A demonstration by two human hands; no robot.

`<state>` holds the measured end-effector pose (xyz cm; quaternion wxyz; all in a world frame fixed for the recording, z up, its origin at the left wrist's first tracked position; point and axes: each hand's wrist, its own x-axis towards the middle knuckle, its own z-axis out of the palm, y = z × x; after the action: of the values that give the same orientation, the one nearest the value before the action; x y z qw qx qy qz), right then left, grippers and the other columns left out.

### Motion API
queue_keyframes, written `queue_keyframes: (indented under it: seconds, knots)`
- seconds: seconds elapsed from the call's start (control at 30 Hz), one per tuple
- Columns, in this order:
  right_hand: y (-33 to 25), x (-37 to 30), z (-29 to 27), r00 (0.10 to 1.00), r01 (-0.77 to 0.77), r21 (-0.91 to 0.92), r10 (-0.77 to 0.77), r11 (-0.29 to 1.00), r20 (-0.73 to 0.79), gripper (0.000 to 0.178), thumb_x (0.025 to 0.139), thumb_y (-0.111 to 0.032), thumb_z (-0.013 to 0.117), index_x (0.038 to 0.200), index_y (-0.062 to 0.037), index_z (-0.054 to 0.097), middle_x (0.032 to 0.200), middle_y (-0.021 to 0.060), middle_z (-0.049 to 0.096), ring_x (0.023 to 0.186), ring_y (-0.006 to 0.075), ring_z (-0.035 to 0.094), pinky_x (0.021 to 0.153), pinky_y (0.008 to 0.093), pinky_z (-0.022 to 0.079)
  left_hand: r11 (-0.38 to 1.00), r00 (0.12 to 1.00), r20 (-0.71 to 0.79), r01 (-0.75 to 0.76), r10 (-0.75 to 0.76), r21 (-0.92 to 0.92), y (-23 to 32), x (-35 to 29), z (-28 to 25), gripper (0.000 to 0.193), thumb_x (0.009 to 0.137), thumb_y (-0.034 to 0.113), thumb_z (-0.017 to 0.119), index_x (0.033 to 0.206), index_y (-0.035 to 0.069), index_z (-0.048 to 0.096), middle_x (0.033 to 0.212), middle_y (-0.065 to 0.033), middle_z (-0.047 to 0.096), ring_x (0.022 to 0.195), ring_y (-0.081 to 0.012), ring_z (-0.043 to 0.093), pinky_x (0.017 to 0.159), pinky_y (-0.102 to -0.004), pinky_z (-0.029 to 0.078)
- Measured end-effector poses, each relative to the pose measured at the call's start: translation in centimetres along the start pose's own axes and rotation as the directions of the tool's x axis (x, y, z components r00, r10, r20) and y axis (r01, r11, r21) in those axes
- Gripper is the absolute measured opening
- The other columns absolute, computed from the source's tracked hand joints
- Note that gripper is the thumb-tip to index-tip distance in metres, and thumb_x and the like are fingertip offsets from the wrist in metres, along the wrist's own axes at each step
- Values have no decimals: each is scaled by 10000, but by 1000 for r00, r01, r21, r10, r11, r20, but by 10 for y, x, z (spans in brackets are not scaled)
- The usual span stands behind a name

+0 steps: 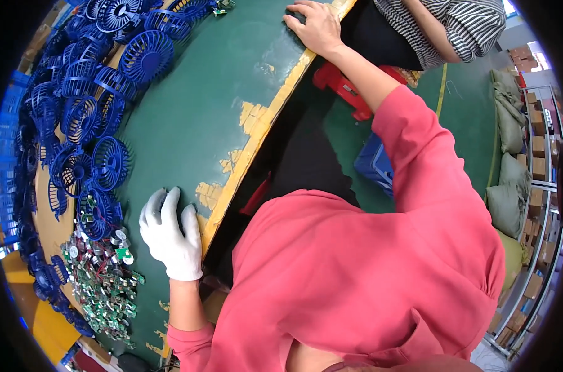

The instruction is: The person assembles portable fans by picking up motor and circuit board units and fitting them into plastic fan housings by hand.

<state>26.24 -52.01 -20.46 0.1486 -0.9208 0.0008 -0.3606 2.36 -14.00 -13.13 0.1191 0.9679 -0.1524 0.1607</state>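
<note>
My left hand (171, 239), in a white glove with greyed fingertips, lies on the green tabletop (201, 118) close to its worn yellow edge. Its fingers are spread and hold nothing. Farther off, my bare right hand (318, 28) rests flat on the table by the same edge, fingers stretched out. Left of the gloved hand is a heap of small green circuit boards (107, 291) with wires and little round metal parts. Beyond it, many blue plastic fan grilles (146, 57) are piled along the table's far side, one blue grille (111, 162) at the front of the pile.
Another person in a striped shirt (467, 28) is at the table's edge, upper right. Beneath are a red plastic stool (349, 90) and a blue crate (374, 161). Shelves with cardboard boxes (537, 149) and pale green sacks (509, 186) line the right side.
</note>
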Motion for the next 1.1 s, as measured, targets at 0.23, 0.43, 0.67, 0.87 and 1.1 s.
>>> queue_keyframes:
  seconds: [0.23, 0.43, 0.67, 0.87, 1.1]
  knots:
    - [-9, 0, -14, 999, 39, 5, -39, 999, -24, 272, 800, -360, 648, 977, -166, 716, 1131, 15, 639, 1073, 243, 554, 951, 368, 419, 995, 1000, 4, -16, 17, -101, 25, 12, 2, 322, 790, 133, 651, 1105, 70, 627, 1160, -141, 577, 1075, -319, 534, 949, -403, 407]
    - [-21, -5, -19, 998, -61, 59, 61, 996, -2, 265, 789, -346, 652, 983, -174, 707, 1133, 5, 622, 1122, 223, 525, 965, 414, 377, 990, 996, 32, -75, 80, -123, 58, 31, 18, 371, 750, 164, 692, 1109, 95, 628, 1170, -125, 572, 1097, -316, 523, 965, -407, 390]
    - [-15, -3, -16, 998, -41, 72, 44, 997, -38, 260, 793, -340, 638, 977, -170, 708, 1133, 10, 625, 1129, 240, 511, 954, 416, 360, 983, 988, 52, -141, 148, -118, 65, 41, 27, 405, 724, 219, 725, 1104, 126, 616, 1172, -113, 558, 1097, -317, 514, 955, -421, 376]
    - [-11, -1, -12, 999, -37, 59, 37, 998, 13, 276, 796, -370, 626, 988, -192, 712, 1156, -1, 617, 1151, 234, 497, 993, 424, 331, 985, 990, 47, -125, 131, -117, 67, 41, 27, 418, 714, 168, 721, 1117, 117, 620, 1170, -108, 566, 1104, -310, 517, 965, -407, 378]
    - [-11, 3, -6, 997, -66, 42, 65, 997, 29, 298, 803, -398, 613, 1018, -217, 712, 1192, -3, 606, 1191, 214, 470, 1026, 403, 290, 985, 990, 37, -129, 134, -117, 67, 40, 27, 420, 724, 191, 724, 1123, 123, 614, 1175, -115, 561, 1111, -314, 513, 962, -415, 374]
